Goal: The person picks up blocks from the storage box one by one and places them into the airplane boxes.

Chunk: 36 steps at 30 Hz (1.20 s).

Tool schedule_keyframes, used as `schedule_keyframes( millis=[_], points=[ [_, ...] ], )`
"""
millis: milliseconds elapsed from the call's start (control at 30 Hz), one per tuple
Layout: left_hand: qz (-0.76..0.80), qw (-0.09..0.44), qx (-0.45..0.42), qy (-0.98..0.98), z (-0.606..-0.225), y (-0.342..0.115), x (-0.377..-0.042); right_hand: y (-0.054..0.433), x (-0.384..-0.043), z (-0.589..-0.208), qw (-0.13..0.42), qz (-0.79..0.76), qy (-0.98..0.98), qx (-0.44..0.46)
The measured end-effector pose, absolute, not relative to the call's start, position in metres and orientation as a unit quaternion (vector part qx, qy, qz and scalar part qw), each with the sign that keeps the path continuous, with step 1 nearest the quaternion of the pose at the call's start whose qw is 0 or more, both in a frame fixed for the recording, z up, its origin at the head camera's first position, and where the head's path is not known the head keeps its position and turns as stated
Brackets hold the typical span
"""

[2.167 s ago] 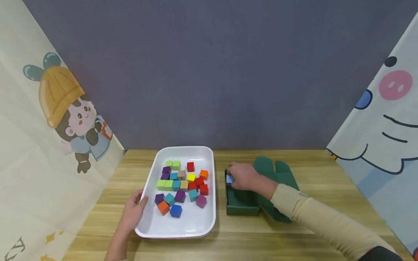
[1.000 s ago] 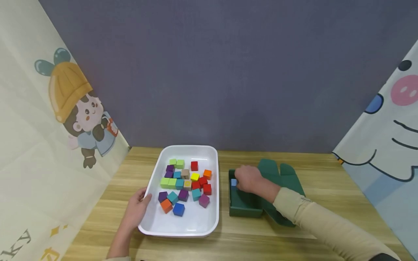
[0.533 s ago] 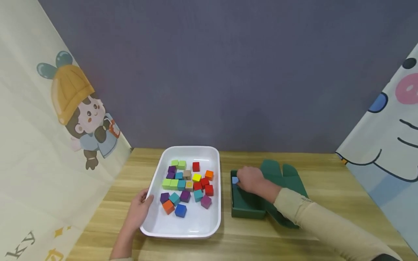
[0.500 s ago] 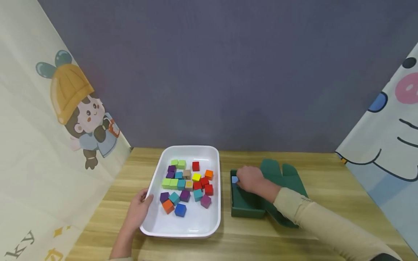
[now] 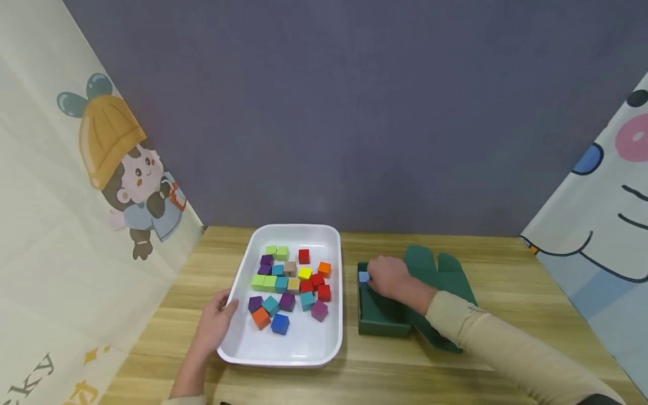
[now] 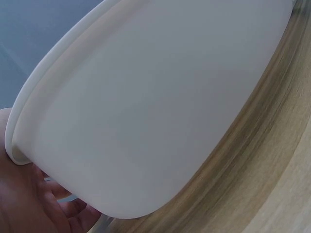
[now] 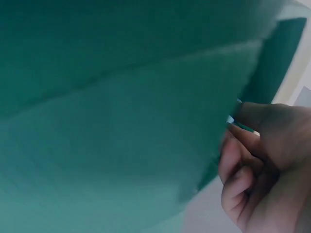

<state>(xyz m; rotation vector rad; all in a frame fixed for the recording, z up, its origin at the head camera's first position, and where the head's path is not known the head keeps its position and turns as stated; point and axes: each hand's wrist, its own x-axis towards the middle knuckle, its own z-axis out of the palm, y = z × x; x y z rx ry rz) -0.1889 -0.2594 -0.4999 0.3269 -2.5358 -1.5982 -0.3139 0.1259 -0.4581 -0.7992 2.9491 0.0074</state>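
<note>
My left hand (image 5: pixel 214 322) grips the left rim of a white tray (image 5: pixel 283 357), thumb over the edge. In the left wrist view the left hand (image 6: pixel 34 199) has its fingers curled beneath the tray's lip. Inside the tray sit several coloured cubes, among them a blue cube (image 5: pixel 280 324) nearest the front. A dark green cardboard box (image 5: pixel 382 328) stands open to the right. At its far left corner my right hand (image 5: pixel 391 277) pinches a light blue cube (image 5: pixel 363 277), which the fingers partly cover. In the right wrist view the right hand (image 7: pixel 262 160) has curled fingers; green card hides most else.
The box's green lid (image 5: pixel 445 281) lies folded out to the right, under the right forearm. The wooden table (image 5: pixel 511 281) runs back to a grey wall (image 5: pixel 324 112). Printed cloths hang at both sides.
The head view has shifted slightly. Over the box corner, my right hand's fingers look more bunched than in the oldest frame, and the cube stays there. My left hand keeps its hold on the tray.
</note>
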Motion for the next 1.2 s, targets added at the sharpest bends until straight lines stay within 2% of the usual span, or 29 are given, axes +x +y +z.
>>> schedule_keyframes(
  millis=[133, 333, 467, 600, 833, 1200],
  points=[
    [-0.535, 0.053, 0.112, -0.836, -0.501, -0.261, -0.188, 0.123, -0.312, -0.442, 0.037, -0.018, 0.959, -0.281],
    [-0.533, 0.068, 0.107, -0.836, -0.501, -0.263, -0.194, 0.094, -0.316, -0.401, -0.005, -0.047, 0.949, -0.313],
    [-0.539, 0.063, 0.105, -0.833, -0.5, -0.261, -0.197, 0.059, -0.317, -0.386, 0.025, -0.027, 0.947, -0.32],
    [-0.548, 0.062, 0.104, -0.827, -0.501, -0.259, -0.196, 0.021, -0.317, -0.387, 0.058, -0.017, 0.938, -0.34],
    [-0.557, 0.059, 0.104, -0.822, -0.501, -0.257, -0.193, -0.034, -0.321, -0.4, 0.081, -0.018, 0.93, -0.358],
    [-0.547, 0.067, 0.114, -0.827, -0.496, -0.259, -0.188, -0.077, -0.336, -0.416, 0.121, 0.004, 0.946, -0.301]
  ],
)
